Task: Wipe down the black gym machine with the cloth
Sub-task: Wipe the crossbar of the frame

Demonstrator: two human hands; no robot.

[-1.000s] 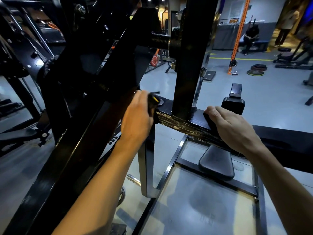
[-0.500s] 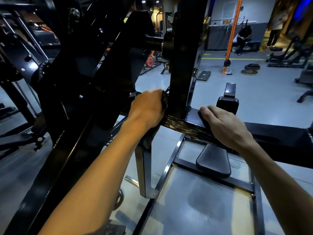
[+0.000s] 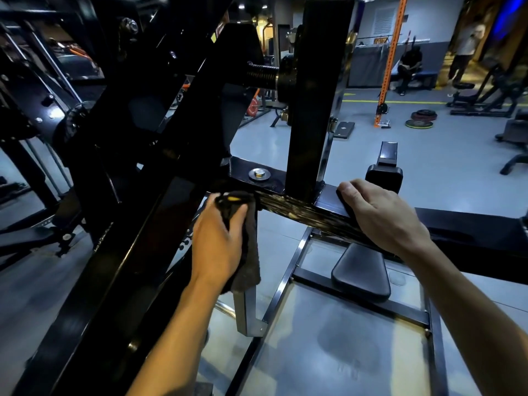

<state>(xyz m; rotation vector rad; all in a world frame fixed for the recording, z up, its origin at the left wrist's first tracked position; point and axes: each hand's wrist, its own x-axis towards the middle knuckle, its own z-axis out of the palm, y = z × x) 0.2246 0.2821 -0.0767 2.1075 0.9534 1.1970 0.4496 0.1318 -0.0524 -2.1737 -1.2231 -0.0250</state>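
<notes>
The cloth (image 3: 243, 247) is gripped by the left hand (image 3: 218, 241) beside the black gym machine's crossbar (image 3: 300, 212), which the right hand (image 3: 380, 215) clasps; its dangling tail could be snagged.

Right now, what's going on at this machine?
A person is wiping down the black gym machine. The left hand grips a dark cloth against the near face of the horizontal bar, by the upright post. The right hand rests on top of the same bar, to the right of the post, fingers curled over its far edge. The bar's face looks streaked.
</notes>
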